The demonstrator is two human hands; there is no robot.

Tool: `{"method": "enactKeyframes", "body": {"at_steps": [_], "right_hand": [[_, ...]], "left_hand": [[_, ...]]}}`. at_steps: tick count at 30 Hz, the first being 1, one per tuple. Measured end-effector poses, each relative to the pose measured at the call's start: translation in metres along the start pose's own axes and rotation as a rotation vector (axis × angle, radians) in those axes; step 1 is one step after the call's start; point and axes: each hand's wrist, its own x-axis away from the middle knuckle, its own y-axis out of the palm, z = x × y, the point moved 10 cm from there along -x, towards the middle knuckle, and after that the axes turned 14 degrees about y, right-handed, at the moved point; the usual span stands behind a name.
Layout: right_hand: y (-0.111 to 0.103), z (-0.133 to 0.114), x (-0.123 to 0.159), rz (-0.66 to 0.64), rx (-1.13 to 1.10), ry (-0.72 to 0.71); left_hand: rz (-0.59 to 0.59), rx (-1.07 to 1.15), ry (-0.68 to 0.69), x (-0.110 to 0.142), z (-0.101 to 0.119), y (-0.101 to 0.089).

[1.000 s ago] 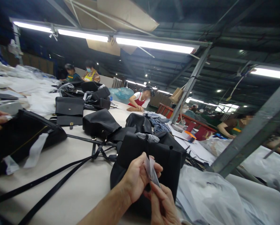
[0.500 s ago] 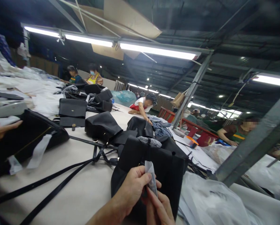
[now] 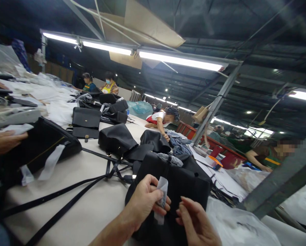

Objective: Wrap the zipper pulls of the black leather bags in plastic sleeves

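Note:
My left hand (image 3: 145, 201) is closed on a small clear plastic packet (image 3: 162, 194), held in front of a black bag (image 3: 186, 181) that stands on the table just before me. My right hand (image 3: 196, 222) hovers beside the packet with its fingers loosely spread, holding nothing and apart from the packet. Grey stuffing paper (image 3: 171, 159) shows at the bag's top opening.
Several black bags (image 3: 115, 138) and long black straps (image 3: 65, 191) lie across the pale table (image 3: 91, 208). Another person's hand (image 3: 4, 141) rests on a black bag at the left. Other workers sit farther along. A grey metal post (image 3: 281, 184) slants at the right above plastic sheeting (image 3: 240, 225).
My right hand has let go of the packet and drawn away to the right. The left hand keeps hold of it. The view has shifted slightly.

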Motion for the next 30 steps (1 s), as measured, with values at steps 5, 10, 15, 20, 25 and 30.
{"method": "enactKeyframes", "body": {"at_steps": [5, 10, 15, 20, 25, 30], "right_hand": [[0.031, -0.059, -0.018, -0.124, 0.215, -0.369], [0.055, -0.071, -0.018, -0.244, 0.348, -0.546], [0.074, -0.083, -0.014, -0.419, 0.43, -0.65], [0.082, -0.076, -0.037, -0.435, 0.449, -0.347], [0.078, -0.036, -0.041, -0.477, 0.252, 0.083], [0.085, -0.021, -0.035, -0.495, -0.078, 0.276]], "left_hand": [[0.038, -0.044, 0.045, 0.001, 0.001, -0.003], [0.071, -0.096, 0.09, 0.0, 0.003, -0.011], [0.065, -0.106, 0.097, -0.002, -0.003, -0.011], [0.086, -0.149, 0.13, -0.004, -0.003, -0.014], [0.098, -0.19, 0.16, -0.005, -0.001, -0.017], [0.088, -0.251, 0.201, -0.002, 0.004, -0.012]]}}
